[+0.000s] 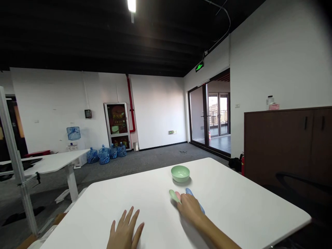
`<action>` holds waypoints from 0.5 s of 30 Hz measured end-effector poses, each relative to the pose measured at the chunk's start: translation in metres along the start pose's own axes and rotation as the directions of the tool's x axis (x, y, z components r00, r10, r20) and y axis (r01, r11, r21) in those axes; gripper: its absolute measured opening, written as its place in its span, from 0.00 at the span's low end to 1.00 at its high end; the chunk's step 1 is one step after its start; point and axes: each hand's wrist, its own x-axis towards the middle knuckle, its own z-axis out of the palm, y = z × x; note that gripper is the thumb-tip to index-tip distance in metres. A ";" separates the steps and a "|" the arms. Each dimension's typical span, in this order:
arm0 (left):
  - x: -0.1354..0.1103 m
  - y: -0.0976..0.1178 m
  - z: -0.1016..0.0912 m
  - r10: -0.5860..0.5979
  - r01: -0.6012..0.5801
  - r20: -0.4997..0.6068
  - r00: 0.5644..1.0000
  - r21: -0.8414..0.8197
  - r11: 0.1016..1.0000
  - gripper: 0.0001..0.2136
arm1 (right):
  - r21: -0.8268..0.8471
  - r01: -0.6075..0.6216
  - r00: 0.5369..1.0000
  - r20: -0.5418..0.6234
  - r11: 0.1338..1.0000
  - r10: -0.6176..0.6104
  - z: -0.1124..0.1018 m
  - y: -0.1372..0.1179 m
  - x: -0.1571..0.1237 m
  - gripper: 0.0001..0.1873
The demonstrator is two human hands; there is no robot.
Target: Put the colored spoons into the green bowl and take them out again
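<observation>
My left hand [125, 231] lies flat on the white table [233, 207] near its front edge, fingers spread, holding nothing. My right hand [190, 208] rests further out on the table, fingers curled down over three spoons lying side by side: a green spoon [173, 195], a pink spoon [177, 195] and a blue spoon [190, 192]. Only the spoon bowls and part of the blue handle show past the hand. A light green bowl [180, 173] stands upright just beyond the spoons, apart from my hand.
A dark wooden cabinet [285, 145] stands right of the table, with a dark chair [298, 186] in front of it. Another white desk [49, 162] and a metal post [15, 162] are to the left. Blue water jugs [103, 155] sit by the far wall.
</observation>
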 end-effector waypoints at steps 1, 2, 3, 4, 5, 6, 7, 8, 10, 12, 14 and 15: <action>0.000 0.000 0.001 0.003 -0.003 -0.009 1.000 -0.005 1.000 0.25 | -0.010 -0.017 1.000 -0.019 1.000 0.016 -0.006 0.009 0.002 0.15; 0.000 0.000 0.002 0.007 -0.007 -0.015 1.000 -0.010 1.000 0.25 | -0.026 -0.046 0.998 -0.034 0.999 0.045 -0.013 0.018 0.005 0.18; 0.000 0.000 0.002 0.009 -0.010 -0.020 1.000 -0.014 1.000 0.25 | -0.035 -0.071 0.997 -0.043 0.997 0.069 -0.020 0.029 0.008 0.17; -0.001 0.000 0.002 0.011 -0.011 -0.023 1.000 -0.015 1.000 0.25 | -0.049 -0.093 0.995 -0.052 0.994 0.091 -0.026 0.040 0.011 0.17; -0.001 0.001 0.001 0.011 -0.011 -0.022 1.000 -0.015 1.000 0.25 | -0.071 -0.117 0.992 -0.058 0.991 0.113 -0.031 0.052 0.015 0.17; -0.001 0.002 0.001 0.011 -0.011 -0.022 1.000 -0.014 1.000 0.25 | -0.096 -0.141 0.989 -0.068 0.985 0.135 -0.035 0.063 0.019 0.17; -0.001 0.003 0.000 0.010 -0.010 -0.021 1.000 -0.012 1.000 0.25 | -0.121 -0.155 0.986 -0.078 0.981 0.146 -0.038 0.075 0.023 0.17; -0.001 0.004 -0.001 0.008 -0.009 -0.021 1.000 -0.011 1.000 0.25 | -0.140 -0.175 0.983 -0.081 0.975 0.165 -0.040 0.086 0.027 0.17; 0.000 0.005 -0.002 0.007 -0.007 -0.016 1.000 -0.010 1.000 0.25 | -0.167 -0.205 0.978 -0.078 0.965 0.194 -0.040 0.106 0.032 0.18; 0.000 0.005 -0.003 0.004 -0.004 -0.001 1.000 -0.004 1.000 0.25 | -0.176 -0.227 0.974 -0.068 0.958 0.218 -0.039 0.121 0.036 0.18; 0.000 0.006 -0.004 0.004 -0.004 0.005 1.000 -0.002 1.000 0.26 | -0.178 -0.243 0.970 -0.059 0.954 0.236 -0.037 0.133 0.037 0.18; 0.000 0.005 -0.004 0.005 -0.005 0.003 1.000 -0.002 1.000 0.26 | -0.178 -0.249 0.969 -0.055 0.952 0.243 -0.035 0.137 0.038 0.18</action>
